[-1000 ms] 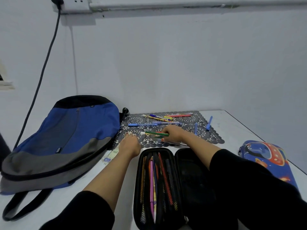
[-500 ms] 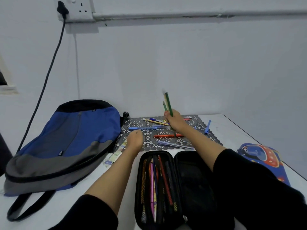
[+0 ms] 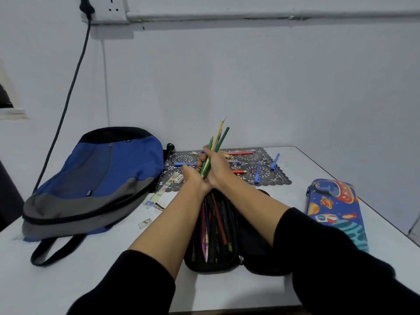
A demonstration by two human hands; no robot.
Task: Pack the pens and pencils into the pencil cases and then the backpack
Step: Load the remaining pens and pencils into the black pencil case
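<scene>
Clerk: Bundle of green and yellow wooden pencils (image 3: 216, 144), upright, tips fanned. Location?

Checker: Held above the far end of the open black zip pencil case (image 3: 261, 258). The right grip (image 3: 217, 165) was wrapped round the lower shafts.

Clerk: Left grip (image 3: 193, 177)?

Checker: Close against the bundle's lower ends, beside the right. Whether it clasped them could not be told.

Clerk: Change on record?

Checker: A second before, the right grip was down on the black lace mat (image 3: 268, 176) collecting a green pencil, and the left rested at the mat's near edge. Both had since risen and drawn back toward the case.

Clerk: Bearing on the task?

Checker: Gathering had probably given way to loading; the case's left half already carried coloured pencils. Outstanding: blue capped pens (image 3: 257, 172) and red pens (image 3: 239, 153) on the mat. Also the blue rocket-print pencil case (image 3: 334, 208), closed, at the right of the white counter (image 3: 91, 269). The blue-and-grey fabric backpack (image 3: 97, 178) lay flat at the left, apparently not yet packed.
</scene>
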